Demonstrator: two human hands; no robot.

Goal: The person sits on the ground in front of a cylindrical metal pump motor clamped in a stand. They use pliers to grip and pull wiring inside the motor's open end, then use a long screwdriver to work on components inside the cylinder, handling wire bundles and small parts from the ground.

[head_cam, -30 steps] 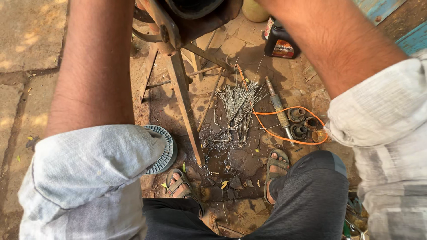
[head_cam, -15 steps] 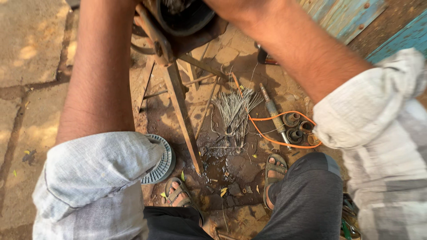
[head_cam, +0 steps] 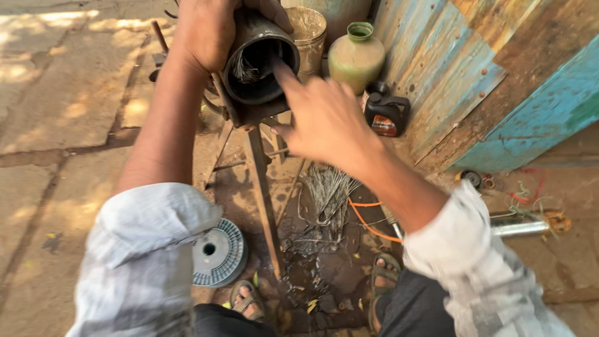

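While the dark metal cylinder (head_cam: 259,62) sits atop the rusty stand (head_cam: 262,187) at 12 o'clock, it is gripped from its 9 o'clock side by the left hand (head_cam: 206,31), fingers wrapped over it. Its open mouth is entered by the right hand (head_cam: 324,118), index extended, remaining fingers loosely spread. A wire bundle (head_cam: 327,193) is noted at 6 o'clock below.
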